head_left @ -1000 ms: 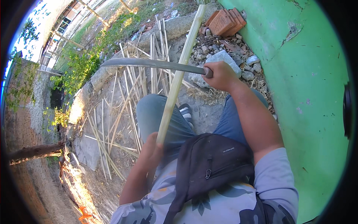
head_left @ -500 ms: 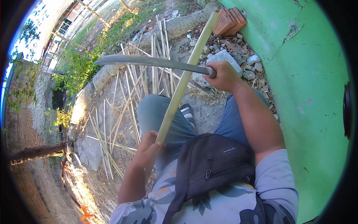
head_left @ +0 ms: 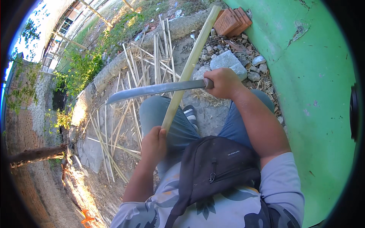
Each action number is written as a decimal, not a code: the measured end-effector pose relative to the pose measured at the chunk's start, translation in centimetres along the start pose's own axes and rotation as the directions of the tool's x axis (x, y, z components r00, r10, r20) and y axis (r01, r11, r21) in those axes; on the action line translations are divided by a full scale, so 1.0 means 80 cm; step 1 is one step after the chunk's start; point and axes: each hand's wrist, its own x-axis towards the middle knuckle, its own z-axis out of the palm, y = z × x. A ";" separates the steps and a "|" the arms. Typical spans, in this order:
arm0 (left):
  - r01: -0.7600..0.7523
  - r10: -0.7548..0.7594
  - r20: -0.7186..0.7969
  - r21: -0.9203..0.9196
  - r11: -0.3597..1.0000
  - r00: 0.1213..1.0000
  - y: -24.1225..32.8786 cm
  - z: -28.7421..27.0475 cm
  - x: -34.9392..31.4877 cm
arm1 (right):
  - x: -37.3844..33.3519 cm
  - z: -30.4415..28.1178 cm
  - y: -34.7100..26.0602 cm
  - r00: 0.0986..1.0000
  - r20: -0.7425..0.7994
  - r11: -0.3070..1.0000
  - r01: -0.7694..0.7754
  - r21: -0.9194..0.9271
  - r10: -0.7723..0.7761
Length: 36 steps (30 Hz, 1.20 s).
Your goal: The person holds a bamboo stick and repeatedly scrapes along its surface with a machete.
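My left hand (head_left: 154, 146) is closed round the lower end of a long, flat, pale bamboo strip (head_left: 194, 57), which slants up and away to the right above my left knee. A machete (head_left: 152, 89) with a long, slightly curved grey blade is gripped by its handle in my right hand (head_left: 224, 83). Its blade lies across the strip, roughly level, with the tip pointing left. Whether the edge touches the strip or cuts into it, I cannot tell. My fingers hide most of the machete's handle and the strip's near end.
Many split strips (head_left: 157, 62) lie scattered over the ground ahead and left of my legs. Red bricks (head_left: 232, 22) and a pale stone block (head_left: 228, 64) sit among rubble. A green wall (head_left: 311, 114) rises close on my right. A black bag (head_left: 220, 163) rests on my lap.
The machete has moved down along the strip towards me, its tip lower. My left hand has risen a little with the strip.
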 end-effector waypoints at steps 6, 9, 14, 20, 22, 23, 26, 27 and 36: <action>-0.012 0.012 0.009 -0.062 0.998 1.000 -0.018 0.005 0.007 | 0.006 -0.009 0.017 0.985 -0.024 0.986 -0.169 0.010 0.169; -0.001 0.003 0.015 -0.097 0.995 1.000 -0.017 0.005 0.008 | 0.008 -0.002 0.015 0.990 -0.016 0.990 -0.138 0.002 0.138; -0.049 0.049 0.004 -0.083 0.995 0.999 -0.028 0.006 0.006 | 0.014 -0.005 0.013 0.977 0.042 0.978 -0.207 -0.021 0.208; -0.026 0.028 0.008 -0.187 0.982 1.000 -0.036 0.007 0.010 | 0.008 0.006 0.019 0.985 -0.007 0.985 -0.175 -0.004 0.175; 0.001 0.005 0.026 -0.195 0.981 1.000 -0.030 0.004 0.010 | 0.008 0.007 0.011 0.995 -0.002 0.994 -0.104 -0.035 0.104; 0.004 0.001 0.026 -0.195 0.981 1.000 -0.030 0.004 0.008 | 0.008 0.005 0.006 0.999 0.004 0.997 -0.032 -0.066 0.033; 0.005 0.000 0.026 -0.165 0.986 1.000 -0.033 0.003 0.007 | 0.005 0.002 0.000 1.000 0.022 0.993 0.013 -0.120 -0.010; -0.038 0.038 -0.003 -0.148 0.988 0.999 -0.034 0.006 0.008 | 0.009 -0.003 0.007 1.000 0.022 0.993 0.016 -0.117 -0.014; 0.005 0.002 0.029 -0.242 0.970 1.000 -0.039 0.004 0.011 | 0.003 -0.008 0.007 0.983 0.014 0.982 -0.185 -0.026 0.185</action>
